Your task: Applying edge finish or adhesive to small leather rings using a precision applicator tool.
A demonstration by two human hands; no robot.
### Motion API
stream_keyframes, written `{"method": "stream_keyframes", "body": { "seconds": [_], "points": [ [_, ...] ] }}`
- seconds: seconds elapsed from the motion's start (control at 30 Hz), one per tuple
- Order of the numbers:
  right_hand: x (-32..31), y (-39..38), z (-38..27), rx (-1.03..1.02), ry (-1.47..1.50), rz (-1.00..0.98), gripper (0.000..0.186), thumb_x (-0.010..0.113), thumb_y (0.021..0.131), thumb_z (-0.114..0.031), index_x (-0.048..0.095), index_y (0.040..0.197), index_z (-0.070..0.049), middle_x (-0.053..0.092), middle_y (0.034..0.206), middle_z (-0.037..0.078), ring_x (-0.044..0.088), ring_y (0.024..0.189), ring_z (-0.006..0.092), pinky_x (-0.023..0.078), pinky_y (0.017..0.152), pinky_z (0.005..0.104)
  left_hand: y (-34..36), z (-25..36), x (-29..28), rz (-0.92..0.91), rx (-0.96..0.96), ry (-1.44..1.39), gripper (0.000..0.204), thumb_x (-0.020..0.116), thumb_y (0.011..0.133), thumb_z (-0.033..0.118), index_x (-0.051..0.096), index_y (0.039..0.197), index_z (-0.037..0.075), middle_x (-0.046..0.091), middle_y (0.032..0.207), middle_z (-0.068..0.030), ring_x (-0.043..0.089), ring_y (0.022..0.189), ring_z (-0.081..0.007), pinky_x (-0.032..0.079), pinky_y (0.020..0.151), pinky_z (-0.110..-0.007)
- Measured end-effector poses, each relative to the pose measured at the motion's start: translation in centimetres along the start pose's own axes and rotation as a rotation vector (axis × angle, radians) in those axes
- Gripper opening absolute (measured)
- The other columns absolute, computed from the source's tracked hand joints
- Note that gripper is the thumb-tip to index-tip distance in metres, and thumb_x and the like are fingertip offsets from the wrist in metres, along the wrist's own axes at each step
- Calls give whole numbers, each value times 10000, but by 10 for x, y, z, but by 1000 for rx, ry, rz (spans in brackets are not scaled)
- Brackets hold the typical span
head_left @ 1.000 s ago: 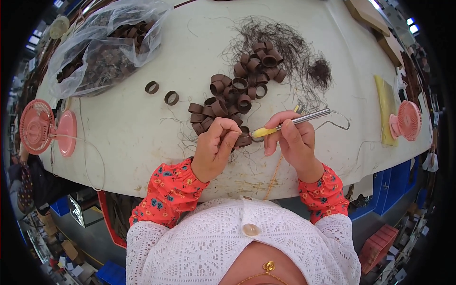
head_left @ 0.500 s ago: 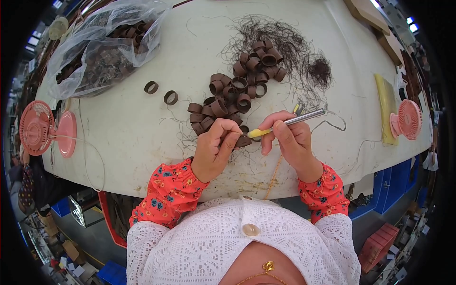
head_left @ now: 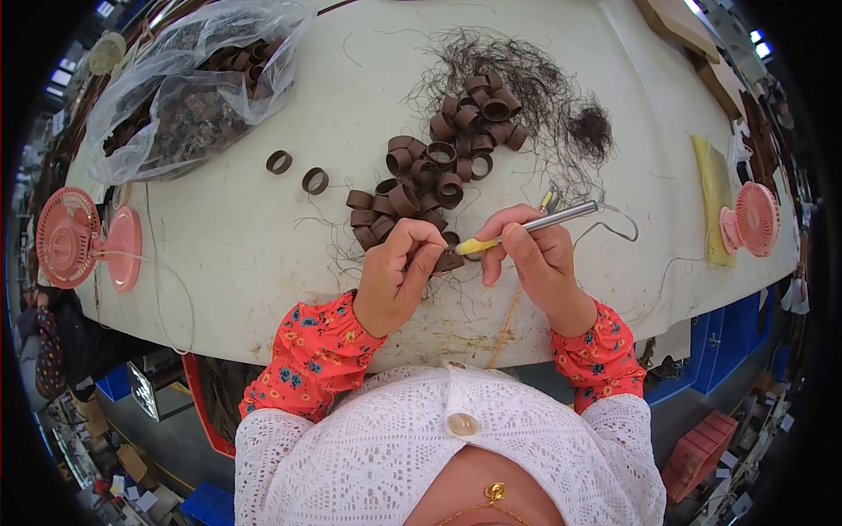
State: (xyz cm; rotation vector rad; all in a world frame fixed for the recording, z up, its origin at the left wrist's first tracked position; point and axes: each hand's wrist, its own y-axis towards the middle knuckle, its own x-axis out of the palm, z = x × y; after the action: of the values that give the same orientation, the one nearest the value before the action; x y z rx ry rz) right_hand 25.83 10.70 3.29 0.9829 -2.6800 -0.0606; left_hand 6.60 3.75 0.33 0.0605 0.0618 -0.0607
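L hand (head_left: 392, 279) angled in, pinching brn ring (head_left: 451, 262); R hand (head_left: 545, 265) grasps tilted tool (head_left: 569, 214)

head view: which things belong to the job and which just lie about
Job, likely:
brown ring at left hand
silver-and-yellow tool in right hand
brown ring pile
clear bag

Just lying about, likely:
left pink fan
right pink fan
yellow packet

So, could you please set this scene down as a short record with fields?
Left hand: closed on a brown ring
Right hand: holds silver tool, yellow end toward the ring
Table: pale, with ring heap and dark strands
Loose: two rings left of the heap
Upper left: clear bag holding brown rings
Sides: left pink fan, right pink fan
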Motion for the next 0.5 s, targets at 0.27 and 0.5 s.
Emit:
{"method": "stream_keyframes", "body": {
  "seconds": [0.27,0.5],
  "points": [
    [-1,0,1,0,-8,-7,252,430,985,-195,562,1014,18,598,823,62,571,615,80,446,566,211,0,2,1,7,7,-2,108,477,962,116,477,1015,22,525,819,1,478,697,-45,414,630,-184],
    [-2,3,8,-151,-57,41,241,436,982,-191,559,1041,7,618,861,81,586,684,98,476,639,236,2,5,3,51,12,-43,95,484,954,100,475,1011,24,521,759,4,466,647,-45,394,581,-188]
  ]
}}
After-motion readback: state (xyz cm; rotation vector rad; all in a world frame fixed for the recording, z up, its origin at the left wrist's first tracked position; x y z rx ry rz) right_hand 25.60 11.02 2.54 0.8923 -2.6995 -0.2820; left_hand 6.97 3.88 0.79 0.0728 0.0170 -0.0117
